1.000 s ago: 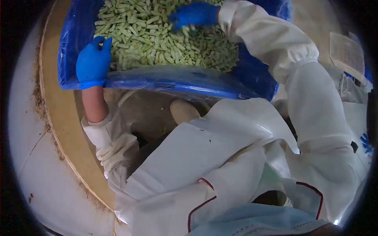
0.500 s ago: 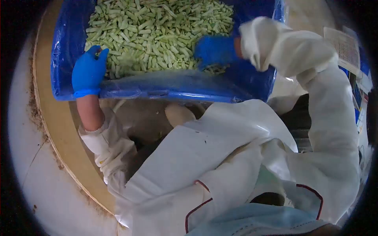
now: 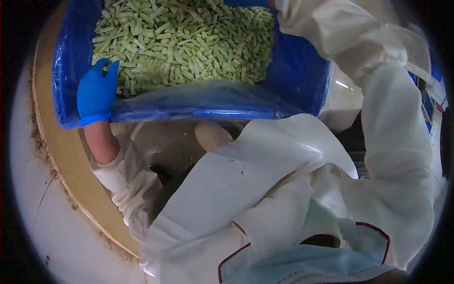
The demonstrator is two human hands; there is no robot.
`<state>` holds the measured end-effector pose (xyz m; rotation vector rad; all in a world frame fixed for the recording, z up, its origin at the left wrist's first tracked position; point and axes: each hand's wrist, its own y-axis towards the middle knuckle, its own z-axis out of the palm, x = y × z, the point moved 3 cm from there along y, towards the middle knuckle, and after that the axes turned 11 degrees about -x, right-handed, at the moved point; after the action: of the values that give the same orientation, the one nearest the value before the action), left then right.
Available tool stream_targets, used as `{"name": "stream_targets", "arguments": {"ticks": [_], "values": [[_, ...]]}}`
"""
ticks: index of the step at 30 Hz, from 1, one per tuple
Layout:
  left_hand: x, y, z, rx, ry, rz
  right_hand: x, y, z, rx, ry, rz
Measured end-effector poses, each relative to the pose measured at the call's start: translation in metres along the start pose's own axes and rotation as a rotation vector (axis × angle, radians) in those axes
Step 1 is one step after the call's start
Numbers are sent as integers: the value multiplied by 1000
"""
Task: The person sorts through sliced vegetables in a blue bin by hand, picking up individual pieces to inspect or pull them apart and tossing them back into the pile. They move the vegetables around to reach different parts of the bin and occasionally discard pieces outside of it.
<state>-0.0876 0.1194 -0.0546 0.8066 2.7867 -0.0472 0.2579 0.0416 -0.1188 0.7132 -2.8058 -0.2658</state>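
A blue bin [image 3: 302, 61] lined with clear plastic film [image 3: 198, 97] holds a heap of cut pale green vegetable pieces [image 3: 179, 45]. My left hand [image 3: 97, 92], in a blue glove, rests over the bin's near left side. Its thumb and forefinger are apart, beside the pieces, and nothing shows between them. At the top edge of the view, only a strip of my right hand [image 3: 246, 3] in its blue glove shows, over the far side of the heap. The fingers of that hand are out of sight.
A curved tan board edge [image 3: 56, 137] and a stained white surface [image 3: 28, 189] lie to the left. Below the bin is a rounded beige object [image 3: 213, 136]. My white apron [image 3: 227, 175] fills the front. Crates [image 3: 425, 102] stand at the right.
My right hand has moved up and away, from the heap's near right part to the top edge of view. My left hand keeps its place on the bin; the view has shifted slightly.
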Motion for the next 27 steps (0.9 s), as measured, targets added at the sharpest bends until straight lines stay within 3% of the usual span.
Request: {"name": "stream_targets", "arguments": {"ticks": [1,2,7,9,12,13,15,17,18,22,24,25,27], "values": [[0,1,-1,-9,8,3,5,-21,24,103,251,203],[2,2,1,12,3,0,16,-40,36,185,273,215],[6,4,9,117,-30,-26,106,-162,104,668,44,-136],[4,2,6,43,-44,-18,91,-168,124,668,52,-53],[-3,1,-3,30,-72,-49,31,-142,93,652,-28,5],[-4,1,-5,45,-84,-69,3,-139,92,708,-76,242],[-3,0,-2,27,-73,-30,-6,-96,39,464,-367,133],[0,-2,3,18,-62,-7,-37,-72,37,315,-78,218],[3,-1,6,14,-57,5,-50,-71,55,79,-285,-124],[3,-1,7,16,-24,3,57,10,4,239,-31,606],[-1,-2,3,27,-30,15,69,10,63,-118,-25,524],[-4,-1,1,34,-32,22,83,18,76,-144,-28,651],[-10,-2,-7,-27,-79,21,126,21,98,-132,58,609]]}}
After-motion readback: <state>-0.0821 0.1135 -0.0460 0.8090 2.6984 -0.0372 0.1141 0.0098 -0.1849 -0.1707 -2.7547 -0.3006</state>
